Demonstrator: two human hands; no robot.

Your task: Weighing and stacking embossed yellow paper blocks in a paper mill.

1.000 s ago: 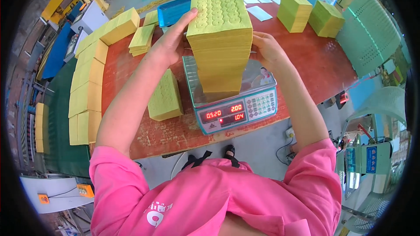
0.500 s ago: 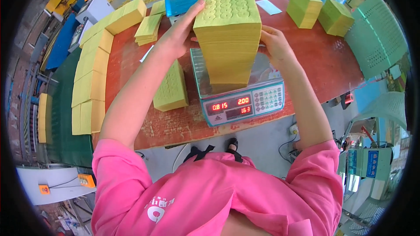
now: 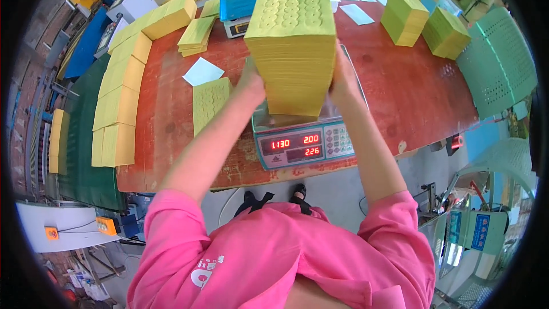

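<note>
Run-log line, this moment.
left hand: yellow stack, left side | right hand: yellow stack, right side | yellow stack: upright on scale | display: lit red

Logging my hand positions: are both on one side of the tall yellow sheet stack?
No, the left hand and right hand are at opposite sides of the tall yellow sheet stack.

A tall yellow stack (image 3: 293,74) stands on the scale (image 3: 303,147).
</note>
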